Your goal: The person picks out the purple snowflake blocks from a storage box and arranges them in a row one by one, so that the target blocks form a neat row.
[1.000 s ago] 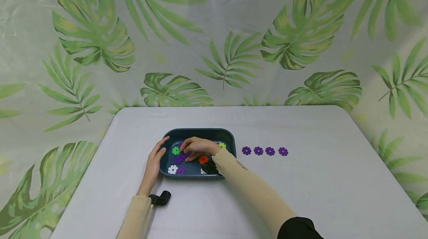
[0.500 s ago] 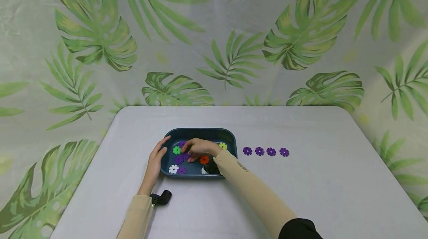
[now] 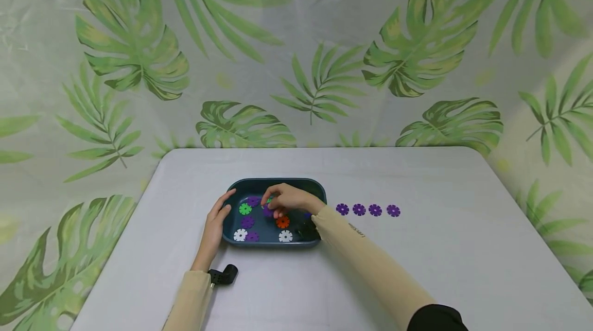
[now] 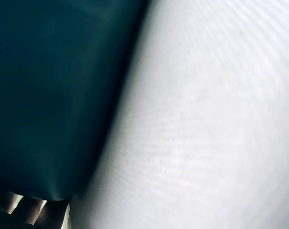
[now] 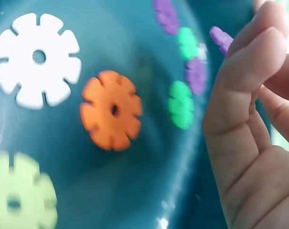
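Observation:
A dark teal tray (image 3: 278, 244) holds flower-shaped plastic discs. My left hand (image 3: 214, 228) grips its left end, and several fingers (image 4: 27, 210) show beside the tray wall in the left wrist view. Above the tray's middle, my right hand (image 3: 291, 198) pinches a purple disc (image 5: 222, 39) between thumb and fingertips. Below that hand lie an orange disc (image 3: 282, 222) and a white disc (image 3: 285, 236). At the tray's left are a green disc (image 3: 245, 209), another white disc (image 3: 240, 234) and several purple discs (image 3: 247, 222). A yellow-green disc (image 5: 20, 195) shows in the right wrist view.
A row of several purple discs (image 3: 359, 210) lies flat on the white table (image 3: 440, 254), right of the tray. A leaf-patterned sheet (image 3: 319, 63) hangs behind the table. A black wrist camera (image 3: 224, 275) sits on the left wrist, close to the tray's front.
My right hand has lifted and shifted right from the tray's left part, with a purple disc now pinched in it. The left hand stays on the tray.

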Demonstrator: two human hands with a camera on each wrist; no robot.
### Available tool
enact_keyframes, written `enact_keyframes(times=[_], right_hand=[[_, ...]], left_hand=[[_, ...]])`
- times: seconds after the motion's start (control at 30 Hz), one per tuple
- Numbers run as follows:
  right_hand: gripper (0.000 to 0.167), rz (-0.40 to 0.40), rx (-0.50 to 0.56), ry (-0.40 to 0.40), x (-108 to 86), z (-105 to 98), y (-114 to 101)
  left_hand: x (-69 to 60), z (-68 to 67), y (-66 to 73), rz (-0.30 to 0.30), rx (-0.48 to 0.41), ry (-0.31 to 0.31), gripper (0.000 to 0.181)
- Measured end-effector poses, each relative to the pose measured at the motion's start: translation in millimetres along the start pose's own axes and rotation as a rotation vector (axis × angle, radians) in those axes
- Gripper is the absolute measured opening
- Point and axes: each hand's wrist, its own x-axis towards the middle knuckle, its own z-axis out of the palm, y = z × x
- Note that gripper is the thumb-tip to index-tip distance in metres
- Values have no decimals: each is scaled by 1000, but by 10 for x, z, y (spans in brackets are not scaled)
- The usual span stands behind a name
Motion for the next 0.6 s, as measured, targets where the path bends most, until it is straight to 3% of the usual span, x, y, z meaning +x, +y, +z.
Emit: enact_keyframes(times=[0.23,0.4,0.6], right_hand=[[25,-65,57,12,-399,-403,68],[25,-70,50,127,-801,-795,282],[30,-25,46,267,-1389,-1304,757]], left_hand=[[-3,-5,-14,11,1,-2,41],[4,3,-16,14,-2,1,41],[6,-6,-11,15,4,0,41]])
